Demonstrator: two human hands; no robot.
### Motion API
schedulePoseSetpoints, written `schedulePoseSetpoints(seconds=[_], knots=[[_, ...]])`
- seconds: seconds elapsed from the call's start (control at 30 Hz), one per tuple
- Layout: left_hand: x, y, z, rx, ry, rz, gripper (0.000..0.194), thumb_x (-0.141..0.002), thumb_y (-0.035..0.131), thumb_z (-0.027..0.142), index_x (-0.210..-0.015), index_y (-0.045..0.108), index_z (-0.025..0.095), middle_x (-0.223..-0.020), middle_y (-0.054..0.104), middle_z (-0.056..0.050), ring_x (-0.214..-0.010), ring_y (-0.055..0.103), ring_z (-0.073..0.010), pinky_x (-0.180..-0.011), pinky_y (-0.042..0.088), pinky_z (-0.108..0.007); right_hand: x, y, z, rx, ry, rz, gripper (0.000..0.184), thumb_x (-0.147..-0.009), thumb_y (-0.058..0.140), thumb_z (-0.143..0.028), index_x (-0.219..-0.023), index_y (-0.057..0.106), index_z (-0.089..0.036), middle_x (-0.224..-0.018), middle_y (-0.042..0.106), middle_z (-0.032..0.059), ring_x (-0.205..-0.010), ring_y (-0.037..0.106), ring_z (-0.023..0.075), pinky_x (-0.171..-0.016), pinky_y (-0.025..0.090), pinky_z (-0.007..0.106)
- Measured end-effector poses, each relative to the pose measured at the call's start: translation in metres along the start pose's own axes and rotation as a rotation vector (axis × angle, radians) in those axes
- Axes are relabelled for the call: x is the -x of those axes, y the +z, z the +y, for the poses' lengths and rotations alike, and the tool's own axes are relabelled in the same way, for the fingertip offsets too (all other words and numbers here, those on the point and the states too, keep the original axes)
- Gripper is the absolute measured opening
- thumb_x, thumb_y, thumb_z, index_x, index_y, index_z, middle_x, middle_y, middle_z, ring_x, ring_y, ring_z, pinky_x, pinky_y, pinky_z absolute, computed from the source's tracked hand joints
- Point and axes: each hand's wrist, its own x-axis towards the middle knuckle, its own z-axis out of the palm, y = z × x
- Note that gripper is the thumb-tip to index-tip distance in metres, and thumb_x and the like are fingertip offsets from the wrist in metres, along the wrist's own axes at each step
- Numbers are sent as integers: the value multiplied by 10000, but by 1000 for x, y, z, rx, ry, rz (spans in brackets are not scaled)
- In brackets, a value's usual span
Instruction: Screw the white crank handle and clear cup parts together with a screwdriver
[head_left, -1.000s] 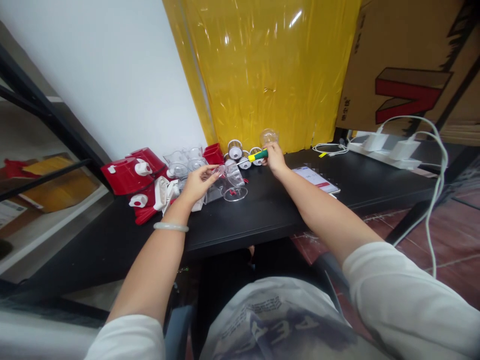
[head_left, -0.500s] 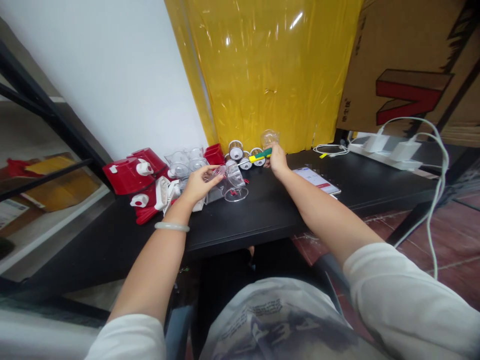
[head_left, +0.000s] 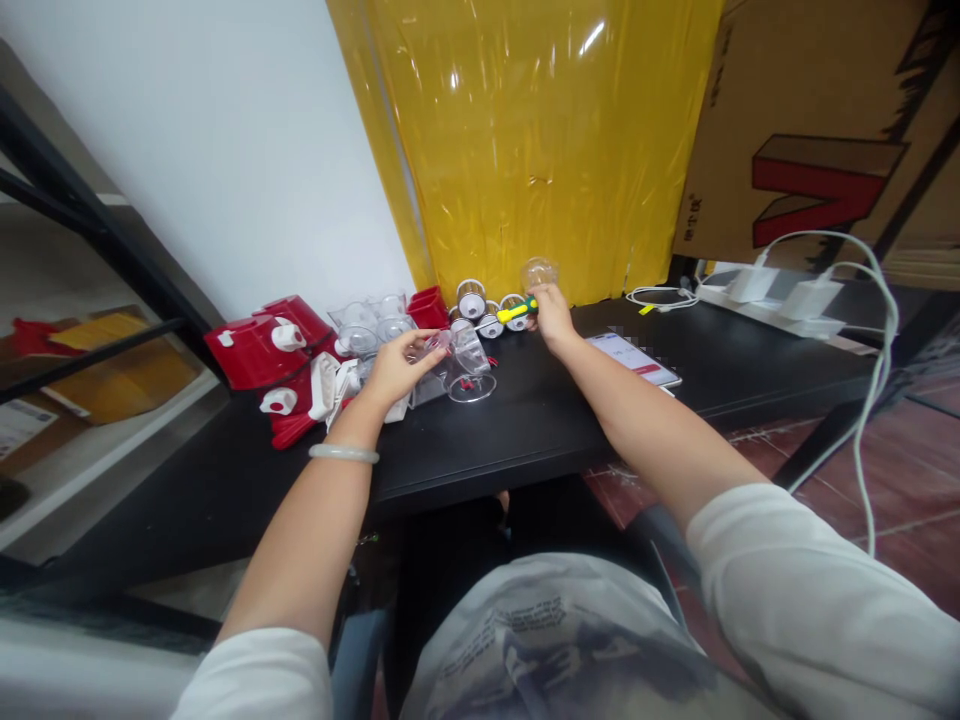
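Observation:
My right hand [head_left: 553, 315] is closed round the green and yellow handle of a screwdriver [head_left: 516, 312]. Its shaft points left, toward the clear plastic part [head_left: 435, 345] pinched between the thumb and fingers of my left hand [head_left: 401, 368]. Whether the tip touches that part I cannot tell. A clear plastic cup [head_left: 471, 370] with small red pieces seen at its rim lies just right of my left fingers. Behind the screwdriver sit several round white-faced parts with clear rims [head_left: 471, 303]. Another clear cup [head_left: 540, 272] stands beyond my right hand.
Red plastic housings [head_left: 259, 350] with white knobs are piled at the left, beside several clear cups [head_left: 360, 325]. A phone [head_left: 634, 360] lies right of my right forearm. A white power strip [head_left: 772, 305] with cables stands farther right, before a cardboard box [head_left: 810, 120].
The screwdriver's handle has turned in my right hand, showing more yellow now. Both hands stay in nearly the same place.

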Motion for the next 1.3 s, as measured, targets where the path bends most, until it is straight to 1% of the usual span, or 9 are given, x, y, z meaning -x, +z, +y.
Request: schedulePoseSetpoints(seconds=[0.2,0.3,0.53,0.67,0.8,0.93,1.07,1.17,1.3], knots=[[0,0,0,-3,-2,4,574,-754,749,583,-1167,730,185,-931,717,-71,-800,644,-197,-808,527,-361,-3,-4,9,27,-67,-21,391,-888,574,-634,-874,513,-248,-507,403,-86,-380,419,97,-388,340,217],[0,0,0,-8,2,7,564,-757,747,580,-1166,733,191,-935,718,-69,-802,646,-198,-814,526,-366,-2,-5,9,48,-74,-24,440,-886,539,-683,-911,540,-244,-503,420,-73,-390,442,109,-395,364,226],[0,0,2,-19,3,10,554,-760,745,582,-1159,739,198,-923,714,-64,-809,646,-202,-819,522,-366,-2,-2,3,-33,2,-12,270,-978,371,-406,-984,568,-221,-700,584,-18,-493,605,135,-457,453,243],[0,0,3,-10,-5,6,557,-757,747,578,-1157,735,190,-920,715,-63,-802,646,-197,-808,524,-356,-3,-1,2,-38,26,-30,229,-953,410,-361,-1004,577,-212,-645,564,-25,-513,623,155,-478,475,256],[0,0,1,-10,2,9,560,-760,744,584,-1160,735,193,-952,728,-73,-814,652,-202,-822,527,-361,-4,0,5,-22,16,-29,280,-956,482,-481,-1032,570,-225,-555,504,-56,-446,555,137,-449,439,240],[0,0,-2,-11,3,8,560,-761,748,582,-1167,735,196,-972,734,-78,-832,659,-209,-828,528,-367,-2,-2,9,9,-56,-15,456,-888,548,-681,-974,571,-234,-514,443,-74,-403,479,116,-406,395,228],[0,1,-2,-10,0,8,552,-768,745,576,-1168,735,196,-952,726,-72,-833,659,-206,-835,524,-364,-2,-4,10,34,-99,-13,572,-841,502,-795,-917,575,-234,-529,438,-63,-387,452,108,-390,378,234],[0,1,0,-12,0,8,546,-765,746,576,-1162,738,201,-931,720,-65,-819,650,-201,-819,524,-359,-1,-3,8,16,-56,-3,538,-922,391,-732,-955,581,-230,-581,486,-42,-408,488,112,-419,412,241],[0,1,1,-3,-6,9,550,-764,749,571,-1166,735,196,-938,720,-68,-810,644,-199,-806,520,-355,0,0,3,-43,12,12,341,-994,324,-446,-976,572,-213,-710,578,-17,-453,559,109,-428,412,227]])
